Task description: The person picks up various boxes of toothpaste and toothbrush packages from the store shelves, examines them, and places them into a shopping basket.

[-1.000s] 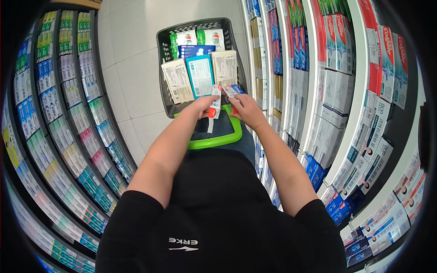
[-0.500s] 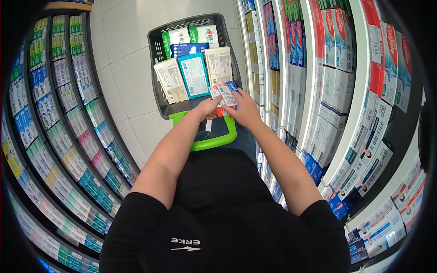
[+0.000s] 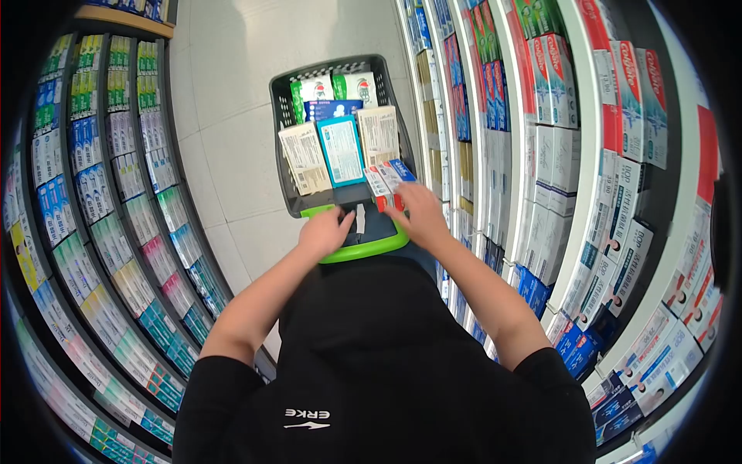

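Observation:
My right hand grips a small red, white and blue box at the near right corner of a dark basket. Over the left part of the basket's green handle is my left hand, its thumb and fingers apart and nothing seen in it. In the basket stand a teal box, a cream box to its left and another cream box to its right. Behind them lie a dark blue pack and green-and-white packs.
Shelves of toothbrush packs curve along the left side. On the right, white shelves hold toothpaste boxes, close beside the basket. Pale floor tiles run between the left shelves and the basket.
My left hand has come away from the small box and moved left and down to the handle. My right hand keeps the box. The basket sits slightly lower and further right in view.

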A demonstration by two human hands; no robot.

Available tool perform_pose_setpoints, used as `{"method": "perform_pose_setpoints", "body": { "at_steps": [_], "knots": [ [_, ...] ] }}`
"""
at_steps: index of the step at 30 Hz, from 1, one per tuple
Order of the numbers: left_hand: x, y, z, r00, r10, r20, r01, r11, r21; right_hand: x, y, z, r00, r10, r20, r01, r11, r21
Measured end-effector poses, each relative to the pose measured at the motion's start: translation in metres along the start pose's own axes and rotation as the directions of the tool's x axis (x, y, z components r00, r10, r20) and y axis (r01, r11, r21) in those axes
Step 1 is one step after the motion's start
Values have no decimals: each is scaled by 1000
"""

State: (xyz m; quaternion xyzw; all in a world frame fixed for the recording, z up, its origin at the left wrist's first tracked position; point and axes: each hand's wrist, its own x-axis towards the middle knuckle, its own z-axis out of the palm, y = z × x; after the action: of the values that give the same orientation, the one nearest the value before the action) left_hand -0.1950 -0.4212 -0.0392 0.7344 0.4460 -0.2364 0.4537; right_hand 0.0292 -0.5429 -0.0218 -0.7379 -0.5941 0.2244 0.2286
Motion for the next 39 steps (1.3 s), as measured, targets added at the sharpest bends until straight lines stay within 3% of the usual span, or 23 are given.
{"method": "perform_pose_setpoints", "body": {
  "at_steps": [1,3,4,5,8,19,24,39],
  "knots": [
    [-19,-1,-7,1000,22,11,-23,1000,18,-4,-12,-9,997,-30,68,25,998,63],
    [-46,-4,-15,975,221,-19,-219,972,88,-14,-27,-17,966,-161,202,131,980,153],
    [-48,-14,-5,930,350,-114,-330,930,162,-21,-28,-14,929,-256,267,213,960,182],
    [-45,-22,2,910,382,-163,-366,923,120,-27,-27,-10,878,-348,329,291,933,211],
    [-31,-37,18,822,470,-322,-502,865,-19,-41,-31,7,874,-288,390,299,954,36],
    [-12,-48,4,770,527,-360,-523,844,119,-27,-28,24,876,-236,421,317,939,-134],
    [-7,-46,-15,831,479,-283,-461,878,130,-10,-31,25,873,-191,449,277,952,-134],
    [6,-44,-39,845,441,-301,-419,897,137,12,-39,20,845,-55,533,157,976,-149]
  ]
}}
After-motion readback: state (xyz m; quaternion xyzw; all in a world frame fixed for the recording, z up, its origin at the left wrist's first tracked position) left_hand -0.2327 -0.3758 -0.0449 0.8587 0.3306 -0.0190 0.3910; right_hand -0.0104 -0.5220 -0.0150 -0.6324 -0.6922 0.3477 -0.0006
